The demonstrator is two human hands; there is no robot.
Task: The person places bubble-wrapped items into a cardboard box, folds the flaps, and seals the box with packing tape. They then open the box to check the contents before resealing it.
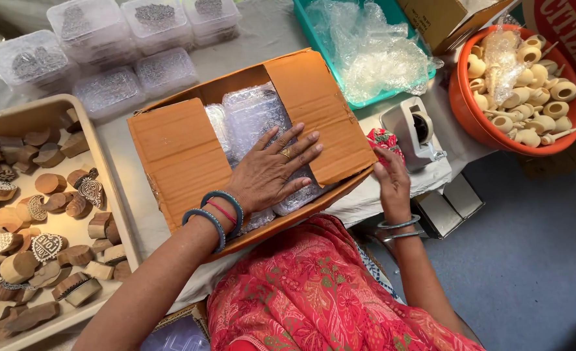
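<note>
The grey table is crowded — there is little bare room around the hands. The big wooden tray of carved blocks lies far out past the left hand's wrist side, and the orange bowl of small clay pots sits well beyond the right hand, up and away. The cardboard box is right under the left hand, its two flaps lying partly shut with a gap between them. In that gap you can see bubble-wrapped packs. The box's near corner sticks out over the table edge, close to the right hand.

The left hand lies flat with fingers spread wide, pressing on the packs and on the edge of the right flap (bangles ring the wrist). The right hand is just beside the box corner, fingers loosely curled and open — holding nothing I can see. The grey tape holder stands just past its fingertips.
</note>
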